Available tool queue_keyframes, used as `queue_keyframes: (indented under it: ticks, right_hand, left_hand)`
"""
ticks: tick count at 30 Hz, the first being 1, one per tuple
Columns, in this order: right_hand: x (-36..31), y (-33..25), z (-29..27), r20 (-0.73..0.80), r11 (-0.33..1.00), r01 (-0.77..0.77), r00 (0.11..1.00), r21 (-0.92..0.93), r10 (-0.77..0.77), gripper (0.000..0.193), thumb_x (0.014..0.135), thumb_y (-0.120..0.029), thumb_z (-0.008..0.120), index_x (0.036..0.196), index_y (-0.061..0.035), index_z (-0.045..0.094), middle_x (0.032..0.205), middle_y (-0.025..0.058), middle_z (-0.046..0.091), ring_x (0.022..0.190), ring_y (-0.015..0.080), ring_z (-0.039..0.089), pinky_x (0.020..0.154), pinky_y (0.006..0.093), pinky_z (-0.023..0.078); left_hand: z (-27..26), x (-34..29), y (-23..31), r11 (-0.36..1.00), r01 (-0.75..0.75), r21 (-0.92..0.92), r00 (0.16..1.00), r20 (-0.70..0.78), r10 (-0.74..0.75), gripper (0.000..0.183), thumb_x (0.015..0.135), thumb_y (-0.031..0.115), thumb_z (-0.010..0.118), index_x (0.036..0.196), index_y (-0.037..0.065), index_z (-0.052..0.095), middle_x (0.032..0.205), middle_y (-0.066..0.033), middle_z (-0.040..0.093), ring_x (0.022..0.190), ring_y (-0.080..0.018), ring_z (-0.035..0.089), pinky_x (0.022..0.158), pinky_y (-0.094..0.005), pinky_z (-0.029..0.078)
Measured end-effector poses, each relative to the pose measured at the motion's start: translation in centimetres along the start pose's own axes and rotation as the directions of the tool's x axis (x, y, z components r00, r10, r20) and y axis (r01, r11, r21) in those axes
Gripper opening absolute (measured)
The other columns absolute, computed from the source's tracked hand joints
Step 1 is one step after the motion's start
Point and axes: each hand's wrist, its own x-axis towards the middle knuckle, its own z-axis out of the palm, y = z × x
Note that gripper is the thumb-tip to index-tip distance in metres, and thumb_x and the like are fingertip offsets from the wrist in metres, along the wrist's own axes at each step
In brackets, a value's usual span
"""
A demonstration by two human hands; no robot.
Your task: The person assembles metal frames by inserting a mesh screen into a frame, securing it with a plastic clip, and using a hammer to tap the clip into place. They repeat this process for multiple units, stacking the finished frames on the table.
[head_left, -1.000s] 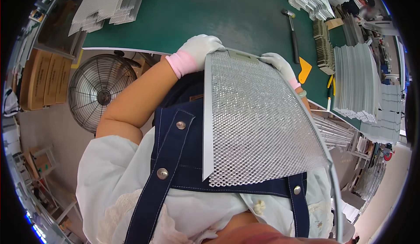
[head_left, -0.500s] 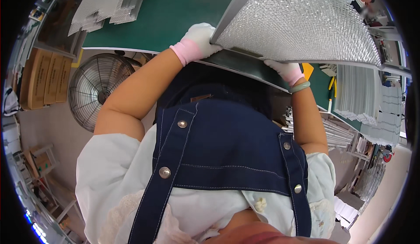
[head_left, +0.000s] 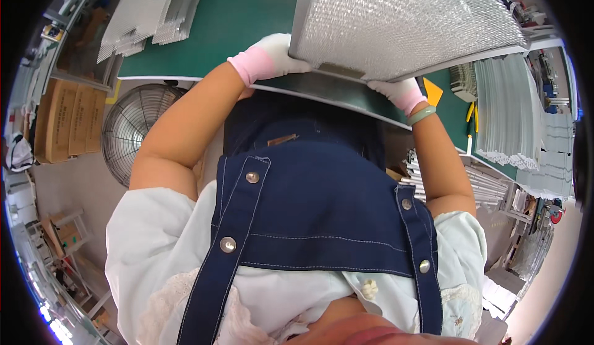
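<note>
A silver mesh panel (head_left: 408, 23) in a grey metal frame stands tilted up over the near edge of the green worktable (head_left: 247, 20). At its lower left corner, my left hand (head_left: 273, 57), in a white glove with a pink cuff, is closed round the frame. My right hand (head_left: 396, 91), gloved the same way, grips the lower edge further right, its fingers partly hidden by the panel. Below the panel, a dark metal strip (head_left: 331, 91) runs along the table's front. The panel's top goes beyond the picture.
Stacked mesh sheets (head_left: 145, 8) lie at the far left. On the right are a yellow piece (head_left: 432, 92), a yellow-handled tool (head_left: 471, 119) and a pile of pleated grey sheets (head_left: 504, 110). A floor fan (head_left: 133, 131) and cardboard boxes (head_left: 65, 119) stand at left.
The panel has turned anticlockwise, its right corner moving away from me and its left side bar now steeper. My left hand has shifted slightly left along with it.
</note>
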Motion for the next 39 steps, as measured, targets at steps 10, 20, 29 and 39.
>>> queue_keyframes:
  ticks: [10,20,29,39]
  right_hand:
    - [-0.4,-2.9,-0.4,0.025,1.0,0.026,0.999,-0.002,-0.026,0.041,0.072,-0.008,0.078,0.111,-0.0015,0.067,0.106,0.0088,0.071,0.101,0.0202,0.066,0.09,0.0315,0.05]
    - [-1.1,-1.8,-0.4,0.004,0.999,-0.042,0.999,0.024,0.041,0.043,0.071,-0.012,0.081,0.11,-0.0001,0.067,0.106,0.0115,0.071,0.103,0.0243,0.065,0.091,0.034,0.049]
    - [-2.0,-13.0,-7.2,-0.331,0.792,0.356,0.921,0.497,-0.207,0.044,0.084,-0.014,0.076,0.122,0.0023,0.061,0.114,0.0083,0.067,0.104,0.0147,0.061,0.094,0.0304,0.048]
    - [0.2,-17.7,-8.2,-0.789,0.706,0.691,0.517,0.154,-0.334,0.032,0.091,-0.023,0.07,0.111,0.0003,0.062,0.095,0.0015,0.066,0.085,0.0083,0.057,0.08,0.0248,0.046]
  left_hand:
    - [-9.0,0.3,15.8,0.78,-0.543,-0.31,0.803,-0.464,0.374,0.02,0.088,0.016,0.071,0.103,0.004,0.065,0.097,0.0007,0.066,0.091,-0.0066,0.059,0.084,-0.0254,0.047]
    - [-8.6,3.2,14.8,0.687,-0.658,-0.308,0.715,-0.544,0.44,0.024,0.091,0.022,0.068,0.102,0.0,0.067,0.093,-0.0014,0.067,0.085,-0.0082,0.059,0.082,-0.0255,0.047]
    - [-9.5,4.5,13.9,0.701,-0.624,-0.344,0.725,-0.59,0.356,0.02,0.09,0.018,0.071,0.102,0.003,0.064,0.092,0.0025,0.063,0.083,-0.0055,0.055,0.079,-0.0221,0.045]
    - [-8.6,4.4,14.2,0.646,-0.649,-0.402,0.731,-0.564,0.383,0.017,0.093,0.014,0.067,0.104,0.002,0.063,0.098,0.0015,0.065,0.089,-0.0063,0.057,0.083,-0.0234,0.045]
